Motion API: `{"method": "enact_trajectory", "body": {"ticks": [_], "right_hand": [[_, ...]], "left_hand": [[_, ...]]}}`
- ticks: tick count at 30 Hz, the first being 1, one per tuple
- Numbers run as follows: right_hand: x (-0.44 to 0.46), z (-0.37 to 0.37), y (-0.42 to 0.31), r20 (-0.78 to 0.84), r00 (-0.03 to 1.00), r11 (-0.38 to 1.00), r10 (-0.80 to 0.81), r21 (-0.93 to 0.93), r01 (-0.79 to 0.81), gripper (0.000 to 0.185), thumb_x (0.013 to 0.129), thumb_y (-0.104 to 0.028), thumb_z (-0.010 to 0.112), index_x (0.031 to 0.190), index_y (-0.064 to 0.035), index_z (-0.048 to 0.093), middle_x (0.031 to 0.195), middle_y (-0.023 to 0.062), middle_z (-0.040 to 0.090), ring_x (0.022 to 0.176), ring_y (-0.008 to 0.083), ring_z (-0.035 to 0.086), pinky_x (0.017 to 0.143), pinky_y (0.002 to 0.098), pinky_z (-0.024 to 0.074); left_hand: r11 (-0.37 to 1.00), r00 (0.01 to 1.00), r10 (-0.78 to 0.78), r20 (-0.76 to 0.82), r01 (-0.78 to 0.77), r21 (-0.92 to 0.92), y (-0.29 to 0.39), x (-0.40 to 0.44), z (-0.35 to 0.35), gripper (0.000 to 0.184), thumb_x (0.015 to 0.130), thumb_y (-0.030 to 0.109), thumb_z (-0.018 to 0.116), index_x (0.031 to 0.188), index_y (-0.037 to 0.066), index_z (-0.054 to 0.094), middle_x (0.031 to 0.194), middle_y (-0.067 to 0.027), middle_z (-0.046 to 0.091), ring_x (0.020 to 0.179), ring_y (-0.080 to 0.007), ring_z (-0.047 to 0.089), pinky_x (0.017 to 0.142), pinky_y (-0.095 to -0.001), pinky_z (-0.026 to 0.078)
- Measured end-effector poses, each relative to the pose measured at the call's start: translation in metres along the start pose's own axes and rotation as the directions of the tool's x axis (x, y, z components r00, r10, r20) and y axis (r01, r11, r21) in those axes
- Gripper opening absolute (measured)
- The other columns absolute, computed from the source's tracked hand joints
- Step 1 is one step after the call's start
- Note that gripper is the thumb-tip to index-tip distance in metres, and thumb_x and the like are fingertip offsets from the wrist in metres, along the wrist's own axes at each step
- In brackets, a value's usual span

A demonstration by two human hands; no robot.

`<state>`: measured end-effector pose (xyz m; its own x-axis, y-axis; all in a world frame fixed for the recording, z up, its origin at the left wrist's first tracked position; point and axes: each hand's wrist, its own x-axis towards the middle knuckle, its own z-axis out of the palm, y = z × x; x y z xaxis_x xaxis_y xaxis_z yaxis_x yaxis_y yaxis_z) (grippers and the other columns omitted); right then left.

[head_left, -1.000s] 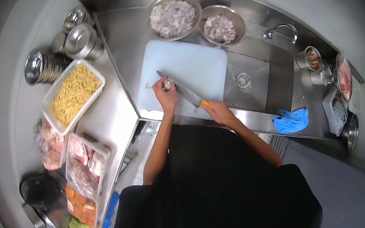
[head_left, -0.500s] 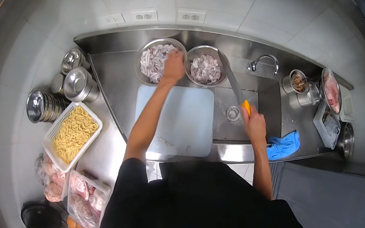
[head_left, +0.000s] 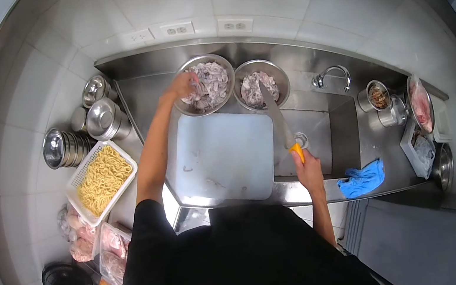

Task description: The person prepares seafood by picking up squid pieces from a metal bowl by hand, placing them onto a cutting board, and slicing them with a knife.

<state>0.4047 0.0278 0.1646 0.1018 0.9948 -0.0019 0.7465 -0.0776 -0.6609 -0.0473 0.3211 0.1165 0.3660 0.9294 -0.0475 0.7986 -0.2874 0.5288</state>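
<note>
In the head view, my landmark is the pale blue rectangular cutting board [head_left: 230, 154], set on the stainless steel desk [head_left: 140, 94] with a few thin scraps on it. I see the left hand [head_left: 182, 85] at the left edge of the large round metal bowl [head_left: 200, 59], just beyond the board; half a second ago it was at the bowl's right side. Its fingers reach in among the glossy, pale grey-white pieces [head_left: 214, 83]; I cannot tell whether they pinch any. The right hand [head_left: 308, 168], right of the board, has its fingers closed around the handle of the long yellow-handled steel knife [head_left: 276, 114]. The blade has left the board since a second ago and now points across the smaller round metal bowl [head_left: 281, 77], so I judge cutting is paused while the left hand is among the pieces.
</note>
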Motion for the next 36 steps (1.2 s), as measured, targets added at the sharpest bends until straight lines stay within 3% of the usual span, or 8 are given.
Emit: {"method": "enact_trajectory", "body": {"ticks": [10, 15, 19, 22, 25, 28, 31, 36], "right_hand": [[-0.003, -0.010, -0.001, 0.010, 1.000, 1.000, 0.011, -0.004, -0.011, 0.041, 0.103, -0.039, 0.060, 0.096, 0.0018, 0.063, 0.077, 0.0298, 0.066, 0.075, 0.0513, 0.066, 0.064, 0.0557, 0.0499], [-0.015, -0.016, -0.007, 0.003, 1.000, 0.999, -0.030, 0.037, 0.030, 0.038, 0.102, -0.036, 0.062, 0.098, 0.0017, 0.064, 0.077, 0.0300, 0.067, 0.075, 0.0514, 0.066, 0.064, 0.0557, 0.0503], [-0.029, -0.026, -0.013, 0.039, 0.997, 0.996, -0.073, 0.047, 0.071, 0.036, 0.101, -0.034, 0.063, 0.095, 0.0016, 0.064, 0.075, 0.0297, 0.066, 0.075, 0.0512, 0.065, 0.063, 0.0550, 0.0498], [-0.045, -0.028, -0.016, 0.115, 0.990, 0.997, -0.081, 0.013, 0.080, 0.036, 0.101, -0.034, 0.064, 0.095, 0.0015, 0.062, 0.075, 0.0296, 0.065, 0.074, 0.0511, 0.065, 0.063, 0.0559, 0.0498], [-0.061, -0.015, -0.016, 0.183, 0.973, 0.984, -0.140, -0.083, 0.157, 0.035, 0.101, -0.034, 0.064, 0.099, 0.0004, 0.060, 0.080, 0.0293, 0.067, 0.076, 0.0510, 0.066, 0.065, 0.0584, 0.0513], [-0.076, 0.025, 0.003, 0.353, 0.931, 0.972, -0.095, -0.169, 0.163, 0.031, 0.101, -0.032, 0.062, 0.103, -0.0013, 0.058, 0.080, 0.0283, 0.069, 0.076, 0.0511, 0.067, 0.068, 0.0597, 0.0528], [-0.082, 0.036, -0.010, 0.444, 0.894, 0.963, -0.051, -0.216, 0.163, 0.030, 0.102, -0.030, 0.060, 0.105, 0.0001, 0.055, 0.082, 0.0287, 0.069, 0.078, 0.0502, 0.068, 0.070, 0.0602, 0.0541], [-0.085, 0.074, -0.018, 0.482, 0.872, 0.955, -0.092, -0.205, 0.214, 0.032, 0.103, -0.028, 0.057, 0.107, 0.0028, 0.052, 0.085, 0.0290, 0.070, 0.079, 0.0495, 0.069, 0.072, 0.0594, 0.0555]], "left_hand": [[0.992, 0.994, 0.028, -0.104, -0.041, -0.118, 0.106, 0.002, -0.125, 0.035, 0.084, 0.014, 0.076, 0.117, 0.011, 0.064, 0.104, -0.0143, 0.068, 0.100, -0.0294, 0.065, 0.089, -0.0424, 0.053], [0.900, 0.993, 0.116, -0.023, -0.115, -0.421, 0.158, -0.023, -0.136, 0.023, 0.095, 0.005, 0.068, 0.118, 0.006, 0.063, 0.107, -0.0042, 0.067, 0.096, -0.0121, 0.062, 0.083, -0.0291, 0.052], [0.725, 0.988, 0.148, 0.030, -0.088, -0.683, 0.169, -0.071, -0.085, 0.020, 0.099, 0.002, 0.065, 0.119, 0.005, 0.063, 0.108, -0.0011, 0.066, 0.097, -0.0084, 0.062, 0.082, -0.0250, 0.051], [0.716, 0.996, 0.069, 0.061, -0.007, -0.699, 0.142, -0.121, 0.003, 0.023, 0.094, 0.000, 0.067, 0.117, 0.004, 0.064, 0.108, -0.0016, 0.067, 0.096, -0.0096, 0.062, 0.082, -0.0265, 0.053], [0.852, 0.994, 0.017, -0.110, -0.072, -0.518, 0.115, -0.184, 0.106, 0.029, 0.086, -0.006, 0.068, 0.113, 0.004, 0.067, 0.106, -0.0062, 0.069, 0.093, -0.0170, 0.066, 0.081, -0.0290, 0.053], [0.873, 0.853, -0.369, -0.368, 0.182, -0.453, 0.067, -0.251, 0.207, 0.033, 0.085, -0.003, 0.067, 0.118, 0.005, 0.067, 0.111, -0.0122, 0.068, 0.093, -0.0242, 0.068, 0.078, -0.0363, 0.057], [0.829, 0.704, -0.546, -0.455, 0.374, -0.417, 0.079, -0.279, 0.206, 0.033, 0.087, 0.001, 0.068, 0.119, 0.006, 0.068, 0.113, -0.0146, 0.067, 0.101, -0.0310, 0.066, 0.089, -0.0402, 0.055], [0.969, 0.742, -0.248, -0.623, 0.198, -0.149, 0.132, -0.266, 0.196, 0.026, 0.087, 0.005, 0.071, 0.113, 0.005, 0.070, 0.112, -0.0136, 0.065, 0.108, -0.0338, 0.061, 0.098, -0.0442, 0.048]]}}
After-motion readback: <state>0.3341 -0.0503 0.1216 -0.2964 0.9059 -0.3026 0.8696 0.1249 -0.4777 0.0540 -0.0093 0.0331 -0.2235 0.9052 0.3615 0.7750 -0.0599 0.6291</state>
